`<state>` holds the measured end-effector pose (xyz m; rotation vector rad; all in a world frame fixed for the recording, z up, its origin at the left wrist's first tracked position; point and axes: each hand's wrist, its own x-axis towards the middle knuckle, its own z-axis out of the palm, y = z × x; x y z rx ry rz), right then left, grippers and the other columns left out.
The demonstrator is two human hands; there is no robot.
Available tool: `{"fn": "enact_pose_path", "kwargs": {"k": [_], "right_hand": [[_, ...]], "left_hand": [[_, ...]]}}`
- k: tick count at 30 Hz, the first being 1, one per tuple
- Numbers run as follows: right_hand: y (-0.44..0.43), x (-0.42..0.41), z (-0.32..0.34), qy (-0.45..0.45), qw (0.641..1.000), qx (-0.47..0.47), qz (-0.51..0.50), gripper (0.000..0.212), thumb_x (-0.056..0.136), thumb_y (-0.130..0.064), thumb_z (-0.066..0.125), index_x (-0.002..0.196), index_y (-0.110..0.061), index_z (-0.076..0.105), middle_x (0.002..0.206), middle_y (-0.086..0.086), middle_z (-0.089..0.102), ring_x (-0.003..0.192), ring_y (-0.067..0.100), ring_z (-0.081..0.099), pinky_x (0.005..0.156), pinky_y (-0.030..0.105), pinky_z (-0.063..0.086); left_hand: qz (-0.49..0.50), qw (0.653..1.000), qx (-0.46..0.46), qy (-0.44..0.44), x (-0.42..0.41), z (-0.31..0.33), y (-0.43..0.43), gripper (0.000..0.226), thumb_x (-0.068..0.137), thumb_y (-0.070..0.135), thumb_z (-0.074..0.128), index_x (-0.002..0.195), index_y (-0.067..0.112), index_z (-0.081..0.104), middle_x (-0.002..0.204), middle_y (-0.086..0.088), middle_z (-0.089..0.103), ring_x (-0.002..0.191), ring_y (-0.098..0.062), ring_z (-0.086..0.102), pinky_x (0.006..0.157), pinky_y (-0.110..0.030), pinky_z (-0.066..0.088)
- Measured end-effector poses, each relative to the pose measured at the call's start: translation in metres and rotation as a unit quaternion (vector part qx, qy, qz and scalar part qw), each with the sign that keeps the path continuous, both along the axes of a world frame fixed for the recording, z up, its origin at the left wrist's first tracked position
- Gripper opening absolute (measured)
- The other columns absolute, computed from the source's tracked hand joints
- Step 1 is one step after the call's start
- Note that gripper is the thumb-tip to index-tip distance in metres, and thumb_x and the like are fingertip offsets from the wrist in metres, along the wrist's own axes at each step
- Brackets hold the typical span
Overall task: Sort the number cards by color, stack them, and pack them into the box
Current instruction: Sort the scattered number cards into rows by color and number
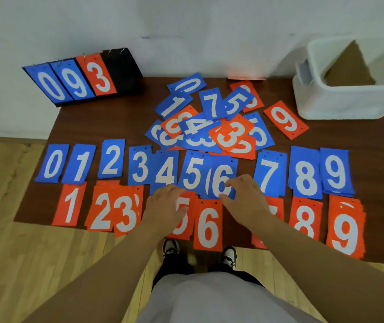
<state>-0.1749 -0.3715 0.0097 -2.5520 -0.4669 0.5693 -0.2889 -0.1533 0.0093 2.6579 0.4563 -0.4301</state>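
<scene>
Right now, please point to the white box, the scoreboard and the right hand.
white box (340,106): head view, its front wall.
scoreboard (121,71): head view, its bare black panel.
right hand (244,197): head view, back of hand.

A plain indoor room: white wall (186,19), wood-plank floor (11,206), dark table (105,122).

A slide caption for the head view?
Right hand pinches blue 6 card; left hand rests on red 5 card.
</scene>
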Motion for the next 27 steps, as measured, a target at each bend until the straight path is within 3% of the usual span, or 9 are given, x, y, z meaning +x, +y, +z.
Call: {"fn": "enact_pose_path", "kwargs": {"k": [5,11,18,22,27], "right_hand": [[0.008,0.05,0.024,-0.027,0.999,0.014,-0.022,0.041,0.09,-0.044,0.071,0.125,-0.025,0.062,0.13,-0.001,0.052,0.118,0.022,0.051,0.095,0.04,0.052],[0.036,0.101,0.03,-0.011,0.997,0.01,-0.077,0.047,0.084,-0.053,0.067,0.124,-0.028,0.061,0.126,0.001,0.056,0.116,0.026,0.056,0.088,0.045,0.057],[0.073,0.15,0.003,0.021,0.982,-0.055,-0.182,0.068,0.081,-0.052,0.076,0.137,-0.021,0.054,0.139,0.01,0.049,0.121,0.03,0.055,0.095,0.047,0.054],[0.085,0.176,-0.019,0.013,0.973,-0.117,-0.199,0.093,0.073,-0.062,0.078,0.148,-0.024,0.039,0.154,0.009,0.038,0.139,0.034,0.04,0.109,0.051,0.043],[0.095,0.194,-0.031,0.04,0.962,-0.197,-0.185,0.104,0.068,-0.063,0.083,0.15,-0.024,0.032,0.152,0.006,0.038,0.141,0.036,0.036,0.11,0.052,0.041]], "left_hand": [[0.061,0.996,0.004,-0.057,0.033,0.027,0.024,0.054,0.094,0.044,0.067,0.143,0.026,0.05,0.146,0.0,0.049,0.136,-0.022,0.043,0.112,-0.043,0.039],[0.092,0.994,0.008,-0.065,0.083,0.034,0.083,0.058,0.092,0.049,0.068,0.143,0.028,0.05,0.142,-0.001,0.048,0.133,-0.025,0.045,0.108,-0.044,0.044],[0.056,0.997,-0.007,-0.059,0.166,0.007,0.134,0.06,0.088,0.051,0.071,0.141,0.029,0.052,0.134,-0.001,0.052,0.124,-0.025,0.051,0.1,-0.045,0.049],[0.047,0.999,0.003,-0.018,0.212,-0.019,0.151,0.052,0.084,0.054,0.072,0.129,0.033,0.055,0.127,0.0,0.054,0.114,-0.024,0.054,0.093,-0.044,0.054],[0.031,0.999,0.01,0.005,0.235,-0.04,0.16,0.065,0.083,0.048,0.076,0.139,0.031,0.046,0.134,-0.002,0.046,0.124,-0.025,0.047,0.099,-0.039,0.051]]}}
